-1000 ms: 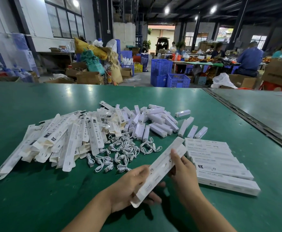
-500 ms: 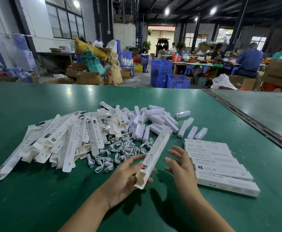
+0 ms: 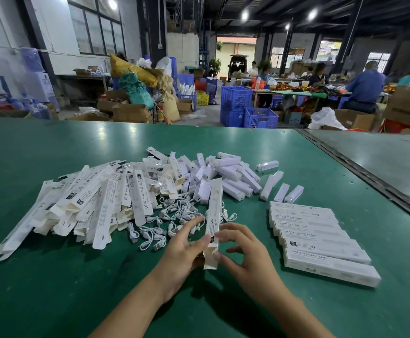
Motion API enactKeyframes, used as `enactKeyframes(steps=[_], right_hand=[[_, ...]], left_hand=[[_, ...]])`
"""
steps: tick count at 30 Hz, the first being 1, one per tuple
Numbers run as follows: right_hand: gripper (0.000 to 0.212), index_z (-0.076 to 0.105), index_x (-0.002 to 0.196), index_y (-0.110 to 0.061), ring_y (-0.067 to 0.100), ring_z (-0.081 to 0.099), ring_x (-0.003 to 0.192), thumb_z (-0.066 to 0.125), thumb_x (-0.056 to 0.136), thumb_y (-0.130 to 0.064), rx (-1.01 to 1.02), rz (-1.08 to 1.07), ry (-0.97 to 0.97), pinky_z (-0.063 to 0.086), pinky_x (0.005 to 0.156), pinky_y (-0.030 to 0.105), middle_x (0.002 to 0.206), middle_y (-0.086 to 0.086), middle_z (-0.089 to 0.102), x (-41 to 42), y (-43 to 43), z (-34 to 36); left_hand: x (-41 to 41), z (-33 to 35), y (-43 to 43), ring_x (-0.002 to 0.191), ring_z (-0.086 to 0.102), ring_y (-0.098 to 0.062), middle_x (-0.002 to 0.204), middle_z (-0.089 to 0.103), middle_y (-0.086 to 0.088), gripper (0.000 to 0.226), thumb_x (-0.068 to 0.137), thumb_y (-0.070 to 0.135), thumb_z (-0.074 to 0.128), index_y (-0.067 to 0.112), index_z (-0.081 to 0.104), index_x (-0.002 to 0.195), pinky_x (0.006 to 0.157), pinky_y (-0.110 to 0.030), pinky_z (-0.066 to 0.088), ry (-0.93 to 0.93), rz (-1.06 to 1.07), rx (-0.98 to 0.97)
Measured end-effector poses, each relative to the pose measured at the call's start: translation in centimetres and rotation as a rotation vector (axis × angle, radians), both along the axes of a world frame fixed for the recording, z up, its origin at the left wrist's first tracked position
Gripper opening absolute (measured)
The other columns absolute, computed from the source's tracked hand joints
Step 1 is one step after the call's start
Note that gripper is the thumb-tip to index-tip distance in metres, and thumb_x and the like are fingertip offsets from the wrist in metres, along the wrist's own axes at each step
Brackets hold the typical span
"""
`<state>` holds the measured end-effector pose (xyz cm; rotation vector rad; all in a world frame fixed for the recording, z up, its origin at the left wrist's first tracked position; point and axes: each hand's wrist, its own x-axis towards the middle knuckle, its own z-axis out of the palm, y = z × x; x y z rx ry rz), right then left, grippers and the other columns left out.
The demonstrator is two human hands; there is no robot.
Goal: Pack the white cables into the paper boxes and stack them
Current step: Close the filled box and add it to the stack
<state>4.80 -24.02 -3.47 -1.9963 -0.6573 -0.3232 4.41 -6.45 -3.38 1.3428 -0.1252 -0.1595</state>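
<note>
Head | left hand [image 3: 182, 252] grips paper box [image 3: 214, 211] | right hand [image 3: 248, 257] touches it

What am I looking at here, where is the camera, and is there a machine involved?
No machine: a person works with bare hands. The one camera is worn on the head and looks down. On the green table lie flat unfolded cartons, small white cables, white bar-shaped units and, to the right, a stack of packed boxes. The left hand holds a long paper box near its open lower end. The right hand has curled fingers at that end, but I cannot tell whether they grip it.
</note>
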Motion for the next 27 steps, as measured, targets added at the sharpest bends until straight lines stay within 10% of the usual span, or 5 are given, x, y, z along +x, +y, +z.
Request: enactKeyframes(steps=[5, 8, 11, 21, 27], right_hand=[[0.026, 0.069, 0.114, -0.02, 0.002, 0.062, 0.109, 0.07, 0.089, -0.012, 0.011, -0.063, -0.034, 0.054, 0.09, 0.027, 0.123, -0.013, 0.061, 0.13, 0.11, -0.04], [0.025, 0.07, 0.111, -0.02, 0.003, 0.067, 0.099, 0.071, 0.088, -0.011, 0.072, -0.086, -0.002, 0.056, 0.087, 0.028, 0.112, -0.011, 0.068, 0.14, -0.08, -0.03], [0.019, 0.066, 0.101, -0.02, 0.006, 0.07, 0.089, 0.073, 0.086, -0.011, 0.129, -0.091, 0.063, 0.058, 0.082, 0.029, 0.098, -0.009, 0.072, 0.18, -0.24, 0.04], [0.022, 0.072, 0.094, -0.015, 0.0, 0.065, 0.104, 0.066, 0.082, 0.002, -0.021, -0.009, -0.141, 0.052, 0.088, 0.019, 0.125, -0.01, 0.062, -0.01, -0.44, 0.18], [0.035, 0.073, 0.105, -0.02, -0.005, 0.058, 0.116, 0.075, 0.074, -0.003, -0.105, 0.021, -0.225, 0.044, 0.099, 0.014, 0.134, -0.016, 0.058, 0.16, -0.68, 0.54]], left_hand=[[0.02, -0.28, 0.2, 0.127, 0.057, -0.033, 0.135, 0.063, -0.01, 0.046, 0.089, 0.038, 0.061, 0.044, 0.057, 0.135, 0.111, -0.052, 0.041, -0.072, 0.022, 0.144], [-0.08, -0.67, 0.38, 0.139, 0.044, -0.008, 0.143, 0.055, 0.017, 0.039, 0.098, 0.038, 0.056, 0.042, 0.055, 0.137, 0.118, -0.034, 0.034, -0.137, -0.036, 0.204], [-0.36, -0.43, 0.56, 0.13, 0.041, 0.016, 0.131, 0.053, 0.041, 0.048, 0.098, 0.029, 0.053, 0.048, 0.043, 0.141, 0.099, -0.001, 0.033, -0.201, -0.105, 0.305], [-0.19, -0.69, 0.59, 0.09, 0.067, 0.004, 0.099, 0.066, 0.002, 0.044, 0.081, 0.047, 0.072, 0.06, 0.06, 0.121, 0.08, -0.009, 0.046, -0.341, 0.123, 0.397], [-0.06, -0.28, 0.68, 0.09, 0.069, -0.004, 0.107, 0.071, 0.009, 0.042, 0.072, 0.048, 0.077, 0.062, 0.065, 0.11, 0.081, -0.008, 0.045, -0.314, 0.201, 0.363]])
